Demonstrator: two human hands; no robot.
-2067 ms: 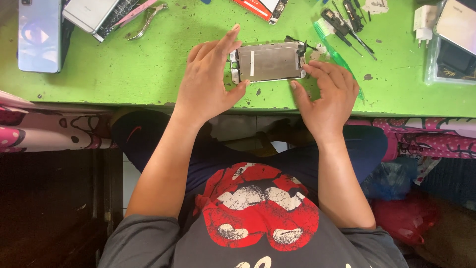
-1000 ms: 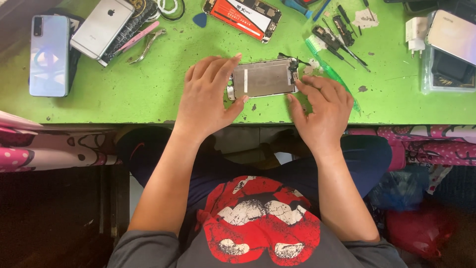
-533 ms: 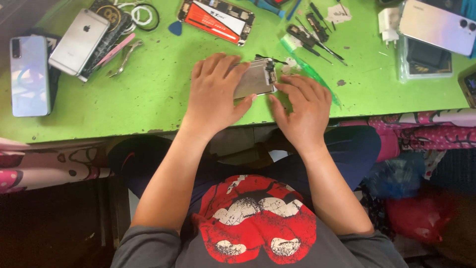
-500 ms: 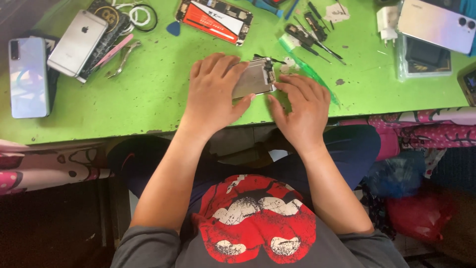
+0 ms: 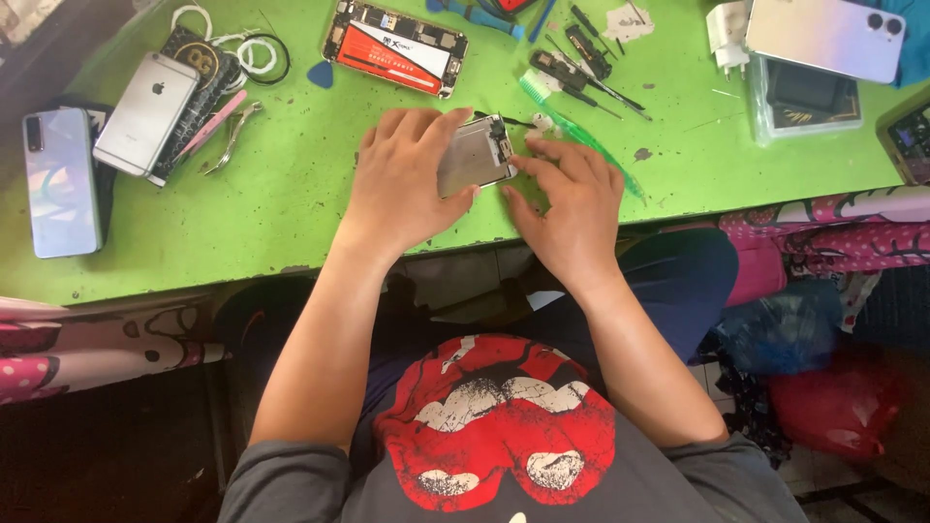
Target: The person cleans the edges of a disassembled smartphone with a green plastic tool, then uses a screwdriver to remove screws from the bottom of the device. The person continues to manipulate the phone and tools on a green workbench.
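Had my left hand (image 5: 402, 189) gripping the phone screen panel (image 5: 475, 155), tilted up off the green surface (image 5: 291, 203), right hand (image 5: 572, 199) pinching its edge. Looked like mid-separation to me; next I'd need a gentle lift near the toothbrush (image 5: 581, 145).

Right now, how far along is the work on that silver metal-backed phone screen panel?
Done: the opened phone with the red battery lies apart on the green table. In hand: the left hand holds the silver metal-backed screen panel tilted, and the right hand works at its edge. Left: panel and phone are not yet joined.
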